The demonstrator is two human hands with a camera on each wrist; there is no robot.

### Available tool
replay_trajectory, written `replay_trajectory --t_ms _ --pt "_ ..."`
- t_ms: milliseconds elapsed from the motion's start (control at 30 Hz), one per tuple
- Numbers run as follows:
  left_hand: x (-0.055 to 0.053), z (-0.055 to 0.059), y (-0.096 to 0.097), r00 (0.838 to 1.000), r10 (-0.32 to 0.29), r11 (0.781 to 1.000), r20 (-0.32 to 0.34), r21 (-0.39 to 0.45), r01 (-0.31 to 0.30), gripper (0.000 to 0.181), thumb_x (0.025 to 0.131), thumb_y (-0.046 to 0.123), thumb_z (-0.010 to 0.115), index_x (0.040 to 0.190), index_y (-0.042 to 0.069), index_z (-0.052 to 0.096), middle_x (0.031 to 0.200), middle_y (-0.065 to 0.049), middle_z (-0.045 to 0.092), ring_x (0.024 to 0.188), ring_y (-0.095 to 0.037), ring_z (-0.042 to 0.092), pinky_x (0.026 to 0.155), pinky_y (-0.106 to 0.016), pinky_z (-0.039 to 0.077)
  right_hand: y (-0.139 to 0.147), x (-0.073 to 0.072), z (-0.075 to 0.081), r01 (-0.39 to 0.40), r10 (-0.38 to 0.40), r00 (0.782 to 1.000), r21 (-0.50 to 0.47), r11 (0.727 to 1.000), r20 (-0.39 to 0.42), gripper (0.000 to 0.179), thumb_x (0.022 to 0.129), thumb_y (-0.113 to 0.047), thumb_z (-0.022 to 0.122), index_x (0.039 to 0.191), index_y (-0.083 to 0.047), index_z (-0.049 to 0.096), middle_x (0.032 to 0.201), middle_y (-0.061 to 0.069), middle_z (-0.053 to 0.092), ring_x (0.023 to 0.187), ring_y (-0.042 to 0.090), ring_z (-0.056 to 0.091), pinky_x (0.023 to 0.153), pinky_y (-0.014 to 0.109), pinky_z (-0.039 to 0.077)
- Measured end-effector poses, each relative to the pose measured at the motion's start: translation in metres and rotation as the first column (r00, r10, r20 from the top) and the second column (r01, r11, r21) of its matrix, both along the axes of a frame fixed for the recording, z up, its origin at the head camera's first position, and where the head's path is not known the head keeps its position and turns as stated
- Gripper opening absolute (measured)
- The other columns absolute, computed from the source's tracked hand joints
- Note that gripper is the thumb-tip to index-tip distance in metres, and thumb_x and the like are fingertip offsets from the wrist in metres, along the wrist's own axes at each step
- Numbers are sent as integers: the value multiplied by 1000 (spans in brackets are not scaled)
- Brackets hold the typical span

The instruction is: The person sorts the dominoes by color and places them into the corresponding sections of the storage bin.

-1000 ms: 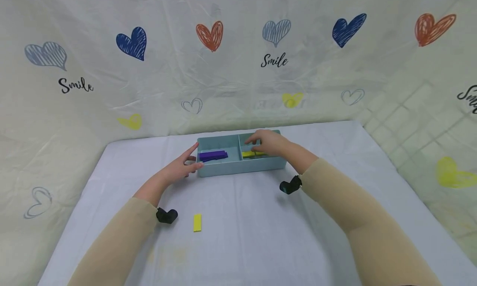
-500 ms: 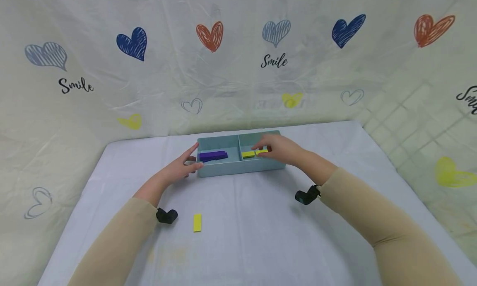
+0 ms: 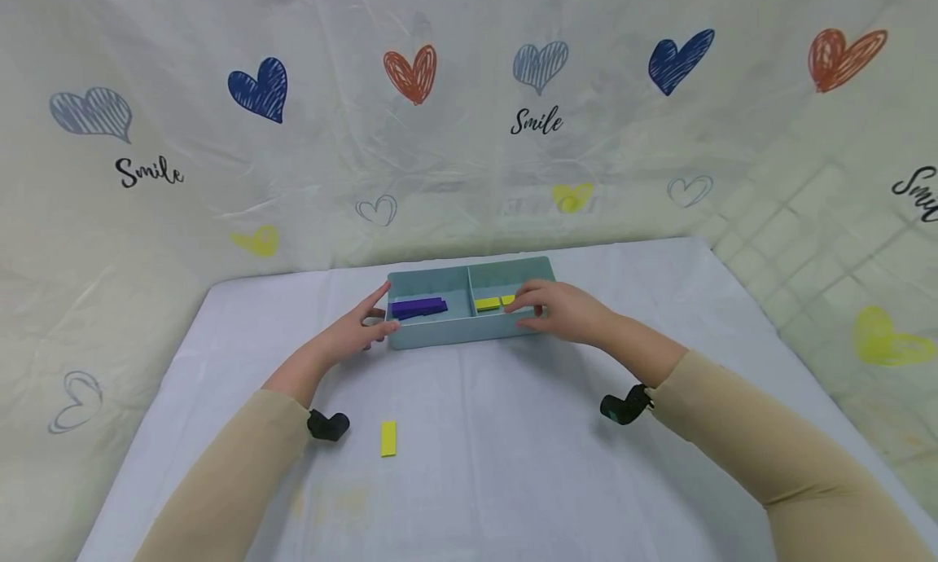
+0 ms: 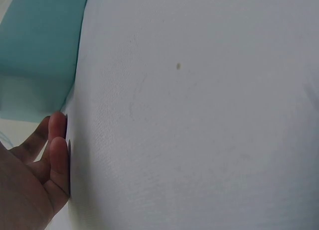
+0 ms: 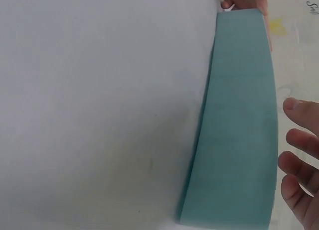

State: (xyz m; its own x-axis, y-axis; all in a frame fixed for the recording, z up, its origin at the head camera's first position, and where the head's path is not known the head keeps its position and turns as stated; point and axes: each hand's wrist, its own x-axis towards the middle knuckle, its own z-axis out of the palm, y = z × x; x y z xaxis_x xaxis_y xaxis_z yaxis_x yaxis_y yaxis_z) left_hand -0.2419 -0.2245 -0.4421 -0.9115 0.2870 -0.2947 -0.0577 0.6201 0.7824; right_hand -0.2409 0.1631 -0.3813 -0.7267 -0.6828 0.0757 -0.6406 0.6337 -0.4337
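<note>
A pale teal box [image 3: 462,331] with two compartments stands far back on the table. In its left compartment lie flat purple strips [image 3: 418,306]; its right one holds yellow strips [image 3: 487,304], partly covered by my right hand. My left hand [image 3: 352,330] rests at the box's left end, index finger straight to the back corner, thumb by the front corner. Over the right part of the front wall hovers my right hand [image 3: 567,311]. In the right wrist view, its loosely bent fingers [image 5: 294,165] show nothing between them.
One yellow strip [image 3: 388,438] lies on the white tablecloth [image 3: 476,464], nearer to me and left of centre. Behind the table hangs a light cloth [image 3: 315,171] printed with hearts. A black wrist camera [image 3: 624,405] sits at the right sleeve, another [image 3: 330,425] at the left.
My right hand has drawn back from inside the right compartment, towards me and to the right, uncovering more of the yellow strips. The left hand and box have stayed put.
</note>
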Motion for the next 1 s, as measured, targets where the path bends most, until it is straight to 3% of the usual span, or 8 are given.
replay_trajectory --t_ms 200,533,767,1000 --pt "1 1 1 1000 4 1000 0 -13 -4 87 93 57 61 155 52 0 154 -16 34 118 -30 57 99 -49 46 -1 2 2 3 -3 1000 -2 1000 20 28 90 -15 75 117 -15 74 115 4 65 85 12 57 75 33 49" --pt "2 3 2 1000 0 1000 -8 -2 0 84 98 46 59 156 48 0 154 -17 34 118 -31 58 99 -50 46 -8 4 2 -20 20 999 -13 1000 31 27 89 -14 75 116 -16 75 112 1 66 83 11 57 75 32 49" --pt "2 3 2 1000 -2 1000 -5 2 2 85 96 49 60 156 49 0 154 -17 34 118 -31 57 100 -51 45 -20 6 -1 -94 94 995 7 996 40 25 90 -16 75 115 -15 75 99 -5 66 77 6 55 73 29 49" --pt "-1 1 2 1000 3 1000 9 0 -3 83 98 47 59 155 50 -2 155 -18 33 120 -33 56 100 -52 45 -39 12 -7 -159 153 984 67 985 87 25 91 -22 74 116 -21 75 105 -4 69 77 4 55 72 25 49"
